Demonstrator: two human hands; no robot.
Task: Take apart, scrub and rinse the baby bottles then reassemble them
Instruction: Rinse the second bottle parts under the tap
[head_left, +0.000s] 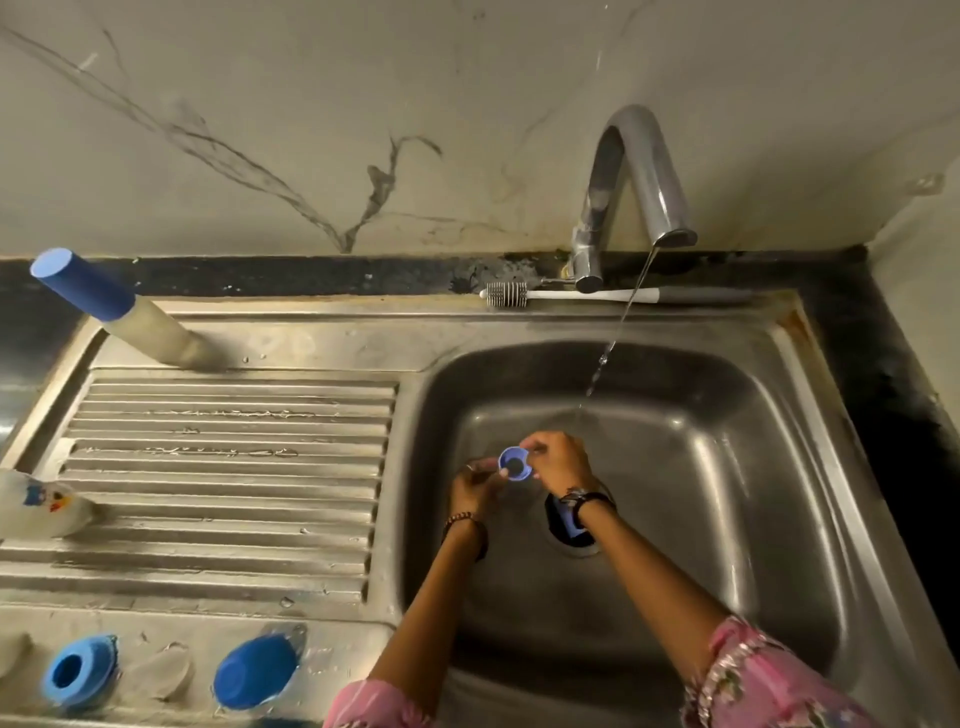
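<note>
collar ring (514, 466): blue, held over the sink basin (727, 467), between both hands
left hand (475, 486): fingers pinch the ring's left edge
right hand (558, 462): fingers curl round the ring's right side
water stream (621, 325): falls from the tap (636, 171) just behind the hands
drain (571, 525): a blue part lies in it, under the right wrist
bottle brush (571, 294): lies on the sink's back rim
drainboard (234, 467): capped bottle (119, 312) at back left, printed bottle (41, 506) on its side at left
front ledge: another blue ring (78, 670) and a blue cap (257, 670)
</note>
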